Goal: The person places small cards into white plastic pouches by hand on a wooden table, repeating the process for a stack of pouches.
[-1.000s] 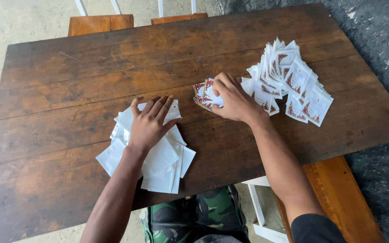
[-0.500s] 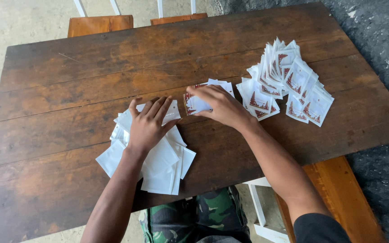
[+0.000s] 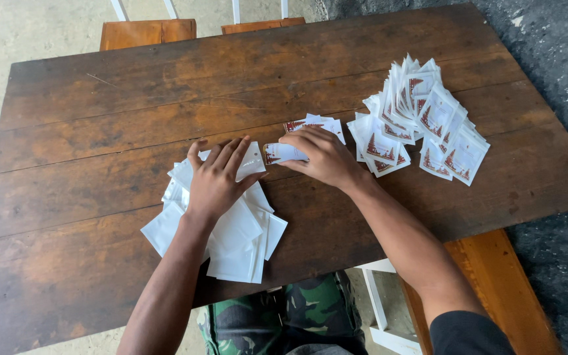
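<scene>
Head view: left hand (image 3: 215,181) flat, fingers spread, pressing on white sachet pile (image 3: 231,230) near-left on wooden table (image 3: 100,118). Right hand (image 3: 320,158) fingers curled onto a few printed sachets (image 3: 284,152) just beside it. Printed stack (image 3: 422,118) far right.

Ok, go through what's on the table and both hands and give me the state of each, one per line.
Left hand: flat, fingers spread, pressing on the plain pile.
Right hand: closed on a few printed packets, flat on the table.
Plain white packets: loose overlapping pile, blank side up.
Printed packets pile: fanned heap, printed side up, untouched.
Wooden table: worn, scratched.
</scene>
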